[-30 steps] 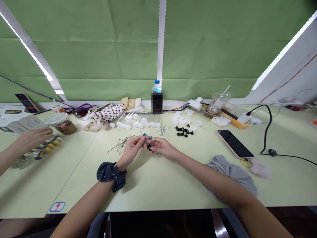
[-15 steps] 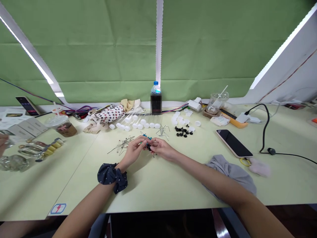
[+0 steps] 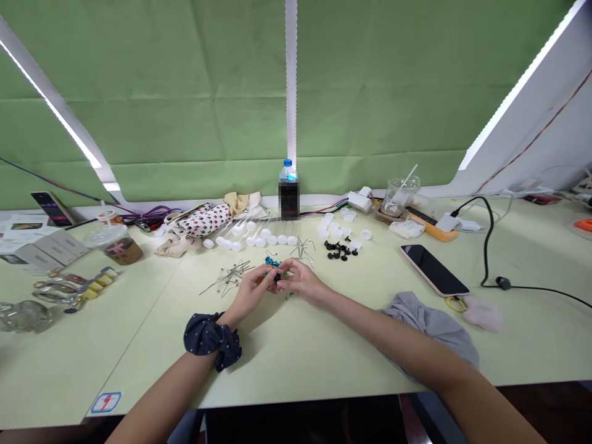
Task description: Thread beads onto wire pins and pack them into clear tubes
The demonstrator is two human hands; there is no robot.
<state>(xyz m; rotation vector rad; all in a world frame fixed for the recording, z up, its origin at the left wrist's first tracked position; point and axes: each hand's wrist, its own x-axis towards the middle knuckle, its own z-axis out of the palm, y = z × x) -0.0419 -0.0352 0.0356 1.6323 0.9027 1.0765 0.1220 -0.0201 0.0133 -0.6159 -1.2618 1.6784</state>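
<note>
My left hand, with a dark dotted scrunchie on its wrist, is closed at the middle of the table. Its fingertips meet those of my right hand. Both pinch a small black piece, mostly covered by the fingers. Just beyond the fingertips lie small shiny blue pieces. A loose pile of thin metal pins is left of my left hand. Bent metal rods lie behind my right hand, and black mushroom-shaped pieces are to the right of them.
Clear tubes with white caps lie behind the hands. Loose white caps sit near a blue-capped bottle. On the right are a phone, grey cloth and black cable. Drink cups and glass bottles stand or lie left.
The view has shifted slightly, so the table sits lower. My hands keep their pinch with small finger movements. Another person's hand at the far left edge has gone out of view.
</note>
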